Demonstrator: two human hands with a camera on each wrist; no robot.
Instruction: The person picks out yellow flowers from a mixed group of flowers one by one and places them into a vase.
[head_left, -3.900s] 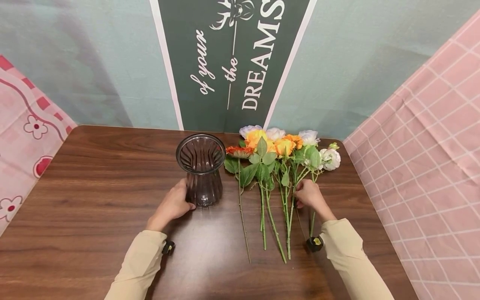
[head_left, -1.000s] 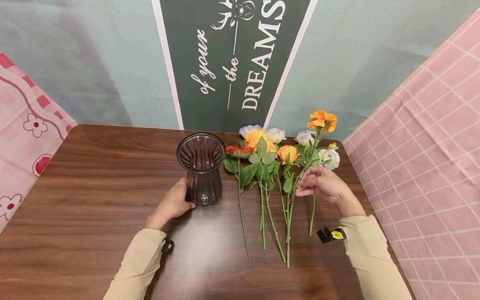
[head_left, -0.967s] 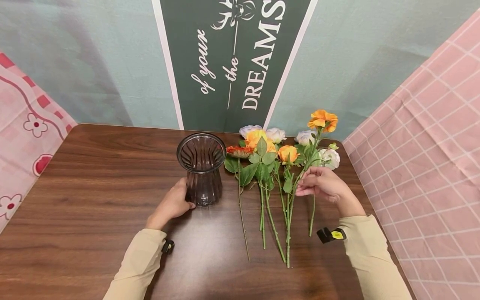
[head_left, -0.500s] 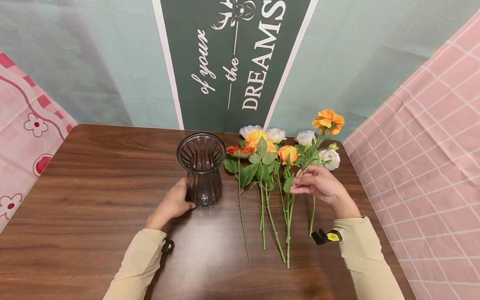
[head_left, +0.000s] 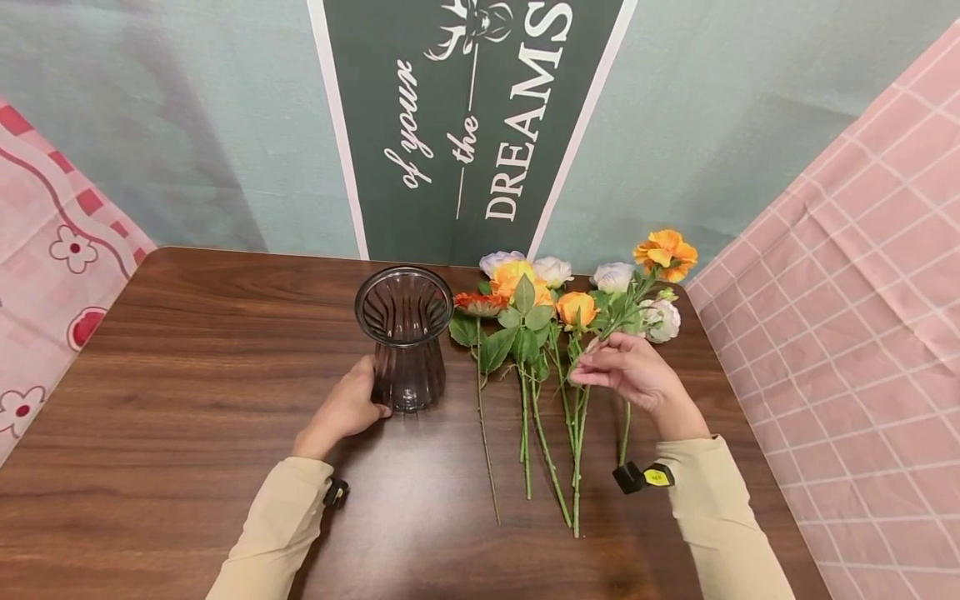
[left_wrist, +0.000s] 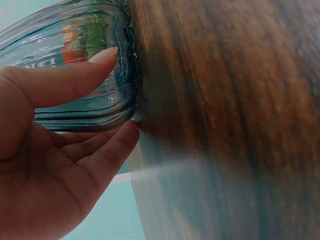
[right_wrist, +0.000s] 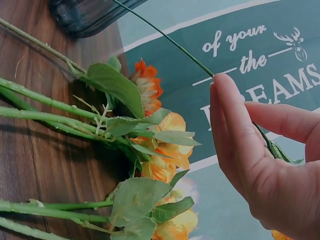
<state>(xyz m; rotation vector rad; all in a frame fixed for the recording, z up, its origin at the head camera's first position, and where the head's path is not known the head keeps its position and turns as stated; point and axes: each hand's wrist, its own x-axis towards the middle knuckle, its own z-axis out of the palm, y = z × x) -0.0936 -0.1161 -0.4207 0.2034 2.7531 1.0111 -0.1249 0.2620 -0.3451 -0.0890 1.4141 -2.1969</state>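
A dark, see-through ribbed glass vase (head_left: 410, 375) with a flared rim stands upright on the table. My left hand (head_left: 345, 412) holds it low on its left side; in the left wrist view the thumb (left_wrist: 75, 82) lies across the glass, with fingers beneath. My right hand (head_left: 633, 375) pinches the thin stem (right_wrist: 172, 42) of an orange flower (head_left: 666, 252), raised above the other flowers. Its bloom leans to the upper right, while the stem's lower end points toward the vase in the right wrist view.
Several flowers lie side by side right of the vase: a red-orange one (head_left: 480, 305), a yellow one (head_left: 512, 277), an orange one (head_left: 577, 309) and a white one (head_left: 660, 320). Their stems (head_left: 555, 471) point toward the table's front. A printed cloth (head_left: 675, 117) hangs behind the table.
My right hand has picked the orange flower out from the row and raised it. Over the last second the hand shifts left, while the bloom tips right and slightly down. My left hand stays put.
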